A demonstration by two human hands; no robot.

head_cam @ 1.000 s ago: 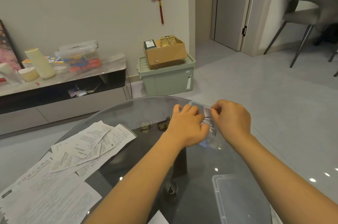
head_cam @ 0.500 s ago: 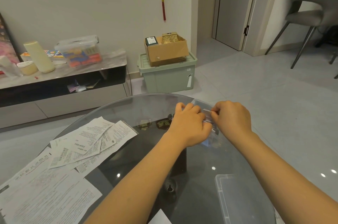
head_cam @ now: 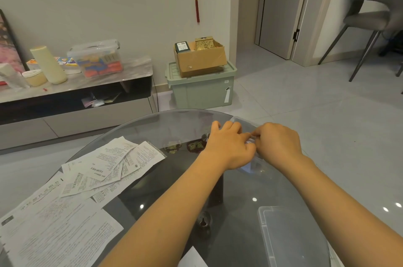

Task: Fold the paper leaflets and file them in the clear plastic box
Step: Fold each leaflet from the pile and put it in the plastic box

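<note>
So the round smoked-glass table (head_cam: pixel 178 127) filled most of the view, with a low TV bench (head_cam: pixel 76 100) against the wall behind it and a green storage bin (head_cam: pixel 202 90) carrying an open cardboard box (head_cam: pixel 200 59). A grey chair (head_cam: pixel 375 11) stood off by the door.

On the table's left side sat a loose spread of unfolded paper leaflets (head_cam: pixel 72 197), overlapping each other. At the near right edge lay a clear plastic lid (head_cam: pixel 290 238), flat on the glass.

The clear plastic box (head_cam: pixel 250 164) was at the far right of the table, mostly hidden under both hands, only a corner and a bit of wall showing.

Left hand (head_cam: pixel 229 146) was over the box with fingers curled down onto its rim. Right hand (head_cam: pixel 279 142) was touching the left, fingertips bunched tight around something small at the box's top, too covered to say what. Honestly couldn't tell if a folded leaflet was in there.
</note>
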